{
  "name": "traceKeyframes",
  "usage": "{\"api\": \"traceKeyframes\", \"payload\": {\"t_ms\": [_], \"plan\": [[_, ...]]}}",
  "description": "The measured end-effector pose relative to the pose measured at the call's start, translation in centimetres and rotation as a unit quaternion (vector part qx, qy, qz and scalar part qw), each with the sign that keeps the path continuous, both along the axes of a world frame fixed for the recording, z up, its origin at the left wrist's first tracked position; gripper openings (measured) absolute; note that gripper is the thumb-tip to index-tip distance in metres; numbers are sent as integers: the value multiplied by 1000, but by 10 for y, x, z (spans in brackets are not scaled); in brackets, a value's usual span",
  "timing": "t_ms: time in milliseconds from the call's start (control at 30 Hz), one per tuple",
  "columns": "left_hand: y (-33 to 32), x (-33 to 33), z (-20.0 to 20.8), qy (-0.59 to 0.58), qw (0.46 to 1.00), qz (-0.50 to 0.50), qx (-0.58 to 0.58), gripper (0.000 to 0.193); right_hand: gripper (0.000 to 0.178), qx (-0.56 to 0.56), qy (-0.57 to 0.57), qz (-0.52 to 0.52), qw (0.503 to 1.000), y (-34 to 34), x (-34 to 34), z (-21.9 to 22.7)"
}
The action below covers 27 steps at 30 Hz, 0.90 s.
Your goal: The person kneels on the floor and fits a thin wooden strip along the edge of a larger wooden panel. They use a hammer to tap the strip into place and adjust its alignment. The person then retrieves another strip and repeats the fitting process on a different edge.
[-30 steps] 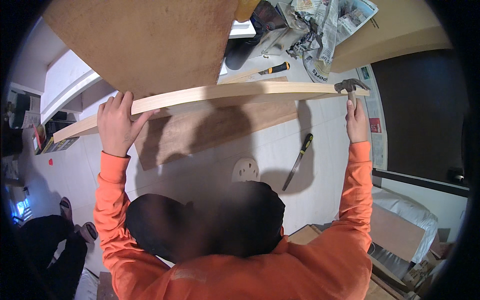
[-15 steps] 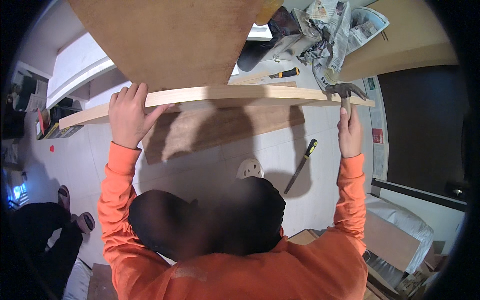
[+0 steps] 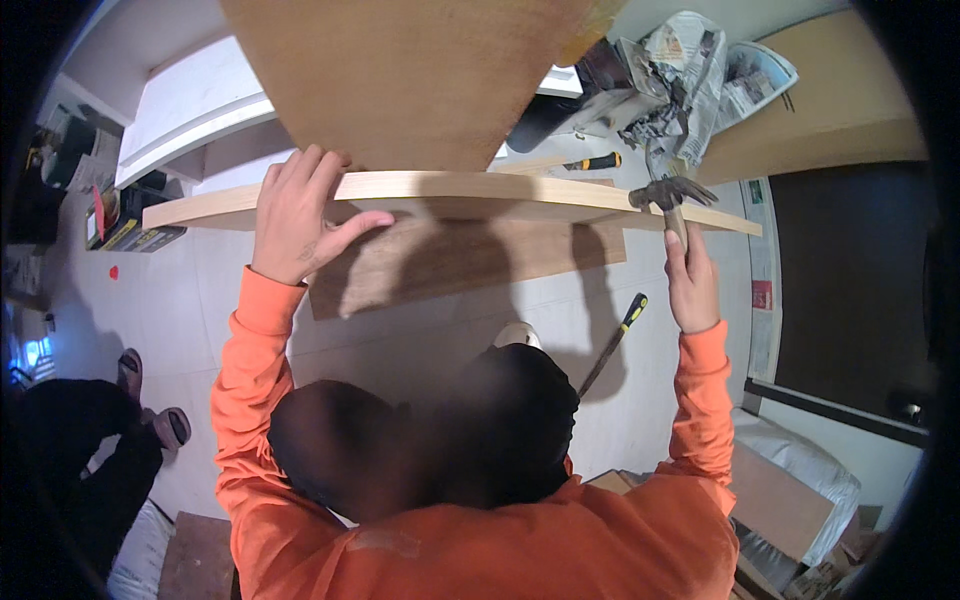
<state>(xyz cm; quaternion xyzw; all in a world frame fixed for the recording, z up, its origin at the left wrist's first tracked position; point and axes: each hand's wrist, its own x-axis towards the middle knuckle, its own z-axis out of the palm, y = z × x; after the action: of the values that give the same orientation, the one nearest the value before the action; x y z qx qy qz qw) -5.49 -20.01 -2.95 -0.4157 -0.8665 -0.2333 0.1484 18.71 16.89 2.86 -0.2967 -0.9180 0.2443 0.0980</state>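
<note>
A long pale wooden board stretches across the view in front of me, its narrow edge facing up. My left hand grips that board toward its left part, fingers over the top edge and thumb on the near side. In my right hand is a claw hammer, held by its handle. The hammer's head is over the board's right part; whether it touches the edge I cannot tell. Behind the board, a wide brown wooden panel rises toward the top of the view.
A brown plank lies on the tiled floor below the board. Nearby is a file with a yellow-black handle; a handsaw lies beyond. Crumpled newspaper sits at back right, a white shelf at left. Another person's legs show at left.
My left hand has slid a little to the right along the board. The hammer has shifted slightly left and its head has tilted. The whole view has moved a bit.
</note>
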Motion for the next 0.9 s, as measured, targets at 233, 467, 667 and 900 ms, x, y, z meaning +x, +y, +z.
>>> {"api": "traceKeyframes", "payload": {"t_ms": [233, 467, 667, 900], "plan": [[-14, -10, -7, -42, 993, -46, 99, 37, 32, -14, 9, 31, 999, -31, -15, 0], [-17, -13, -8, -61, 993, -31, 97, 37, 31, -6, 4, 96, 995, -67, -37, 8], [-20, -16, -14, -55, 989, -41, 132, 36, 29, -19, -5, 127, 992, -104, -64, 9], [-19, -18, -28, -17, 990, -40, 135, 40, 29, -9, -24, 179, 984, -135, -87, 10]]}}
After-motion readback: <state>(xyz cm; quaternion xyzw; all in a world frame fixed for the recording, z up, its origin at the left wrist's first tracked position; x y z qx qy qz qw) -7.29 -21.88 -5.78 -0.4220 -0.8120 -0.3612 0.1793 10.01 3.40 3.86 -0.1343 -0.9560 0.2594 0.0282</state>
